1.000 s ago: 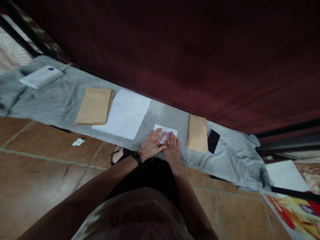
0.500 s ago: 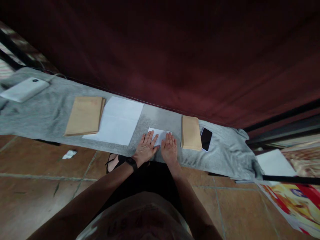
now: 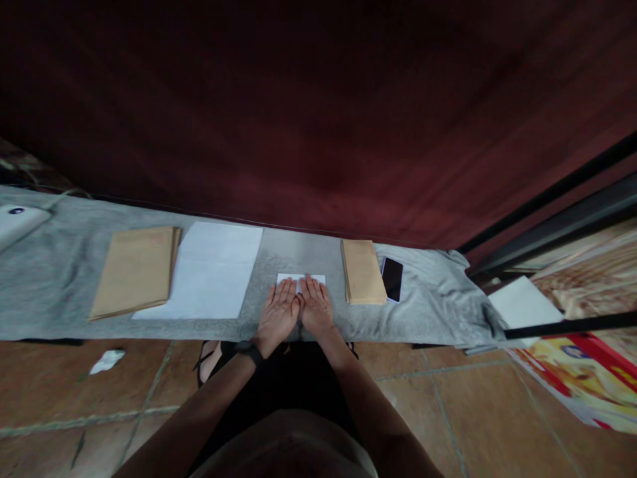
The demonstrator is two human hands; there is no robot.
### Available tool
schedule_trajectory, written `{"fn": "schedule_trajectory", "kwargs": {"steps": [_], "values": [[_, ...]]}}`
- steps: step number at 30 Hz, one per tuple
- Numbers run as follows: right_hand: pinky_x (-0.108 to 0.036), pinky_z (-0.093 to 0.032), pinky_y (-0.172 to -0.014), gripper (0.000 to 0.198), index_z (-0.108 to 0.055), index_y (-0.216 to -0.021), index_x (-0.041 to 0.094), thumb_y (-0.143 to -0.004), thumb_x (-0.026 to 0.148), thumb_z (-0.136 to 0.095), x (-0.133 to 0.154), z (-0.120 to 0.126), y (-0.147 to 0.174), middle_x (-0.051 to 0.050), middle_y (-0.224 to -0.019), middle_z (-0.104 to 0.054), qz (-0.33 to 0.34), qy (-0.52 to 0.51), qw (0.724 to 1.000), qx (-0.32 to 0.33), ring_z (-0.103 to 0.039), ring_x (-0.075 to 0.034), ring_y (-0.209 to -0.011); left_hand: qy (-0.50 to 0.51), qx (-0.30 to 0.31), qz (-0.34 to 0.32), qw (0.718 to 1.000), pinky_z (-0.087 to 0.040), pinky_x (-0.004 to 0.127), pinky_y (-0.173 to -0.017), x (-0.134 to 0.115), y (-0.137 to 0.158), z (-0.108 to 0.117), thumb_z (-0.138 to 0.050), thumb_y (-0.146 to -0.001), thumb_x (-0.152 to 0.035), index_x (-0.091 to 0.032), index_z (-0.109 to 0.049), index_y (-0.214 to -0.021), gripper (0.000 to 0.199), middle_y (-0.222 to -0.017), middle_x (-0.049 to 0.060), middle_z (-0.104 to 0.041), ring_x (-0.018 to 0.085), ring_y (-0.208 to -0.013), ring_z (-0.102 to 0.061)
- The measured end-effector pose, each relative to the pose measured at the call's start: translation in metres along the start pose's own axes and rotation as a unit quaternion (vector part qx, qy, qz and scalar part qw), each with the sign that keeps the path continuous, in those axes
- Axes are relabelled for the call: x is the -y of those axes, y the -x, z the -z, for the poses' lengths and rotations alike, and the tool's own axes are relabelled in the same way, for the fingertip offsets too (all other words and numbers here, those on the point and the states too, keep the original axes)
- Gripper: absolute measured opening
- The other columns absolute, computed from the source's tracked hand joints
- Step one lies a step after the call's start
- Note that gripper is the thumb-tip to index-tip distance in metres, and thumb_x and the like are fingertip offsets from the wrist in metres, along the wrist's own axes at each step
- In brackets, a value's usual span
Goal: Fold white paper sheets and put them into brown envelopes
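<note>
Left hand (image 3: 279, 315): you are laying it palm down, fingers extended, gripping nothing; a black wristband (image 3: 249, 352) is circling the wrist.

Right hand (image 3: 317, 311): you are laying it flat beside the left, fingers likewise straight and gripping nothing. The thumbs are almost meeting, probably to spread the pressure evenly.

Small white paper (image 3: 293, 275): lying under both hands near the cloth's near edge, its far strip showing; your palms are likely holding it flat and steady. Folds are hiding, if any.

Large white sheet (image 3: 213, 269): lying to the left, the left brown envelope stack (image 3: 137, 269) overlapping its edge, perhaps weighting it.

Right brown envelope stack (image 3: 365, 272): sitting right of your hands, apparently within easy reach.

Smartphone (image 3: 393, 279): lying just beyond that stack, on its right.

Gray cloth (image 3: 298, 252): covering the surface beneath everything, seemingly as padding.

Dark red curtain (image 3: 318, 133): hanging along the far side.
</note>
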State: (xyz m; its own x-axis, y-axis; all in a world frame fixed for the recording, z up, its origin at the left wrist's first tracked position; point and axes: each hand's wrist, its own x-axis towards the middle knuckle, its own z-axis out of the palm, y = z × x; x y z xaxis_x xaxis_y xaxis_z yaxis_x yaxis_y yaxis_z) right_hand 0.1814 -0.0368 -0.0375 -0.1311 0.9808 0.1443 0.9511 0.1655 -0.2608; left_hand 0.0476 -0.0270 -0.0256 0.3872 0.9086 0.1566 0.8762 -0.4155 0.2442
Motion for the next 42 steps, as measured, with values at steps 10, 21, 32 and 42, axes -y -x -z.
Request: {"fn": "schedule_trajectory", "kwargs": {"steps": [10, 21, 32, 42], "values": [[-0.047, -0.027, -0.122, 0.053, -0.038, -0.153, 0.009, -0.105, 0.032, -0.038, -0.002, -0.005, -0.001, -0.015, -0.16, -0.036, -0.038, 0.013, 0.998, -0.047, -0.034, -0.026, -0.149, 0.017, -0.012, 0.011, 1.0, -0.024, 0.047, -0.124, 0.014, -0.015, -0.01, -0.03, -0.098, -0.029, -0.008, -0.033, -0.155, 0.061, -0.16, 0.015, -0.036, 0.025, -0.152, -0.027], [-0.049, -0.032, -0.118, 0.055, -0.04, -0.152, 0.006, -0.105, 0.034, -0.038, -0.024, -0.005, 0.014, -0.02, -0.156, -0.042, -0.071, 0.036, 0.991, -0.11, -0.042, -0.029, -0.144, 0.002, -0.051, 0.084, 0.995, -0.023, 0.05, -0.123, 0.02, -0.003, -0.008, -0.029, -0.098, -0.033, -0.005, -0.034, -0.154, 0.062, -0.16, 0.019, -0.036, 0.029, -0.151, -0.028], [-0.048, -0.03, -0.119, 0.058, -0.037, -0.153, 0.004, -0.105, 0.036, -0.04, -0.025, -0.003, 0.017, -0.021, -0.157, -0.039, -0.076, 0.039, 0.991, -0.099, -0.039, -0.03, -0.146, 0.204, -0.058, 0.214, 0.954, -0.044, 0.048, -0.105, 0.014, -0.009, 0.017, -0.057, -0.083, -0.028, -0.008, -0.05, -0.14, 0.061, -0.127, 0.02, -0.065, 0.034, -0.12, -0.06], [-0.044, -0.033, -0.119, 0.05, -0.046, -0.149, 0.008, -0.104, 0.03, -0.042, -0.023, 0.011, 0.026, -0.016, -0.151, -0.051, -0.043, -0.015, 0.991, -0.129, -0.043, -0.025, -0.143, 0.597, -0.083, 0.392, 0.695, -0.043, 0.026, -0.057, 0.006, -0.012, 0.036, -0.072, -0.061, -0.023, -0.015, -0.065, -0.107, 0.047, -0.072, 0.0, -0.066, 0.016, -0.062, -0.062]]}}
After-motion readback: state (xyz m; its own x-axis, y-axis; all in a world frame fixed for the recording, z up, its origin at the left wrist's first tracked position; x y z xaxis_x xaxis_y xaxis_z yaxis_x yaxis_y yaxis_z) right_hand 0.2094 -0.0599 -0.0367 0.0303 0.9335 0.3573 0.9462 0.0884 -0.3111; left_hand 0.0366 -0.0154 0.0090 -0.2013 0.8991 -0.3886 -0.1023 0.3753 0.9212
